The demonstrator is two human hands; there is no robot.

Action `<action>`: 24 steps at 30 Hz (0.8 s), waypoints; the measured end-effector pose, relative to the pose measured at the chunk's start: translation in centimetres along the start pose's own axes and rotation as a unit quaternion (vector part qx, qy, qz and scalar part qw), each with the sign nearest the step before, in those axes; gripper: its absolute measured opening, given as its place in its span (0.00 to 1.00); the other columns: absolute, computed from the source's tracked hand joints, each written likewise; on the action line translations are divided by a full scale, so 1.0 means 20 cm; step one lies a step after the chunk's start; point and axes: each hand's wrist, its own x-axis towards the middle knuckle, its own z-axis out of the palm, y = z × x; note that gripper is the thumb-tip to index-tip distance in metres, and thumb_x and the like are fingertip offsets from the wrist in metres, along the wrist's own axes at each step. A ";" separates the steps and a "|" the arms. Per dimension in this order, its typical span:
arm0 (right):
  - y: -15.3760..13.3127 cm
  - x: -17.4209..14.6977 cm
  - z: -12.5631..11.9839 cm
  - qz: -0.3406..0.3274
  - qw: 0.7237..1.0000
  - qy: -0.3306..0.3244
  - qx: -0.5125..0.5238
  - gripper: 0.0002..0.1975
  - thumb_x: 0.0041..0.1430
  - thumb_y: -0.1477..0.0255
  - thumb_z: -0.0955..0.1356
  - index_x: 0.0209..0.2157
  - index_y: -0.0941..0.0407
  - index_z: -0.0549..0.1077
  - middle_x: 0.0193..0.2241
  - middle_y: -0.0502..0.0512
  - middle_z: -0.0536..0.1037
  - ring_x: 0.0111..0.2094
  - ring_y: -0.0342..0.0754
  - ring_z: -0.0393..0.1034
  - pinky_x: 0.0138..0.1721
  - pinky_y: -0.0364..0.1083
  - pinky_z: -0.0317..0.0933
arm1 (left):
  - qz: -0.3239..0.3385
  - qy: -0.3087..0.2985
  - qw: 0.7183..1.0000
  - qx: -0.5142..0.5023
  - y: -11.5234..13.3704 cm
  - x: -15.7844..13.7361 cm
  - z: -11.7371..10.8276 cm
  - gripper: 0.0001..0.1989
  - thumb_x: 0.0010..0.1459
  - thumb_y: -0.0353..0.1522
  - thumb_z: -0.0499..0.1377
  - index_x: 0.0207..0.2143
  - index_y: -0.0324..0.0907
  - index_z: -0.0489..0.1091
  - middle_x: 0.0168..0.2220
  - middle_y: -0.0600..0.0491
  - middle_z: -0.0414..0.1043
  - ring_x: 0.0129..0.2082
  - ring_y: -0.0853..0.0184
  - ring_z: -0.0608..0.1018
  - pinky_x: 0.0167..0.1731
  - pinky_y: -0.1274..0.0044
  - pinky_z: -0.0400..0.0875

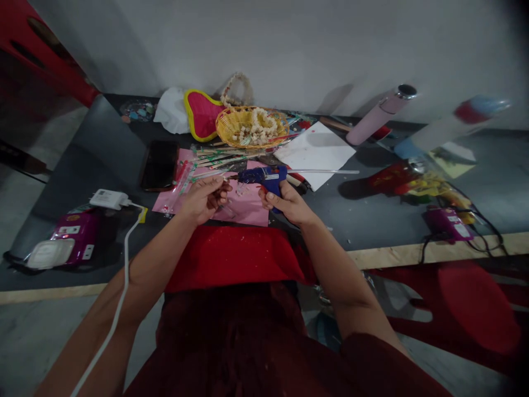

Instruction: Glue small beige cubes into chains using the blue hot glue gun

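Observation:
My right hand [285, 203] is wrapped round the handle of a blue hot glue gun [260, 175], its nozzle pointing left. A long clear glue stick [326, 171] sticks out of the gun's back end. At the nozzle tip, my left hand [209, 197] pinches something small and pale that I cannot make out. Both hands are above a pink sheet [252, 212] that carries small scraps. Behind them lie several thin sticks in clear wrappers [219, 157] with green marks.
A wicker basket [225, 129] with beaded strings stands at the back, beside a pink and yellow cushion-like shape [202, 116]. A black phone [160, 165] lies left. Right are white paper [316, 151], a pink flask [380, 114] and a purple power socket [448, 223]. A white cable [124, 281] crosses my left arm.

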 end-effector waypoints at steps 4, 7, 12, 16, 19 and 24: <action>0.00 0.00 0.00 0.000 1.000 0.002 -0.004 0.16 0.60 0.60 0.69 0.42 0.53 0.62 0.33 0.48 0.67 0.27 0.38 0.59 0.30 0.43 0.59 | -0.006 0.010 1.000 0.005 0.01 -0.01 0.01 0.08 0.49 0.31 0.67 0.28 0.35 0.73 0.25 0.51 0.74 0.19 0.77 0.70 0.18 0.85 0.67; -0.01 0.00 0.00 0.001 1.000 0.001 -0.006 0.16 0.60 0.60 0.69 0.42 0.53 0.62 0.33 0.48 0.67 0.27 0.38 0.59 0.30 0.43 0.59 | -0.002 0.012 1.000 0.000 0.01 -0.01 0.01 0.08 0.49 0.31 0.67 0.27 0.35 0.73 0.25 0.51 0.74 0.19 0.77 0.70 0.18 0.85 0.67; 0.00 0.00 0.00 0.006 1.000 0.004 -0.008 0.17 0.59 0.60 0.70 0.42 0.53 0.62 0.34 0.49 0.68 0.27 0.38 0.59 0.30 0.42 0.59 | 0.005 0.007 1.000 -0.006 0.00 -0.01 0.01 0.08 0.49 0.31 0.68 0.27 0.35 0.72 0.25 0.51 0.75 0.19 0.77 0.70 0.18 0.85 0.67; 0.00 -0.01 -0.01 0.006 1.000 0.005 -0.014 0.17 0.59 0.60 0.70 0.41 0.54 0.63 0.33 0.48 0.68 0.27 0.38 0.60 0.30 0.42 0.59 | 0.007 0.007 1.000 -0.001 0.00 0.00 0.00 0.09 0.49 0.31 0.68 0.27 0.35 0.72 0.25 0.51 0.75 0.19 0.77 0.70 0.18 0.85 0.67; 0.00 -0.01 -0.01 0.003 1.000 0.004 -0.025 0.16 0.60 0.60 0.70 0.42 0.54 0.63 0.33 0.49 0.68 0.27 0.38 0.60 0.30 0.43 0.59 | 0.008 0.007 1.000 0.001 0.00 0.00 0.00 0.09 0.48 0.32 0.68 0.26 0.35 0.72 0.25 0.51 0.75 0.19 0.77 0.70 0.17 0.85 0.67; 0.01 0.00 -0.01 0.014 0.999 -0.003 -0.034 0.17 0.59 0.59 0.69 0.42 0.54 0.63 0.33 0.49 0.69 0.27 0.38 0.60 0.29 0.42 0.59 | 0.010 0.009 1.000 0.005 0.00 0.00 0.01 0.09 0.49 0.32 0.68 0.27 0.35 0.72 0.25 0.52 0.75 0.19 0.77 0.70 0.17 0.85 0.66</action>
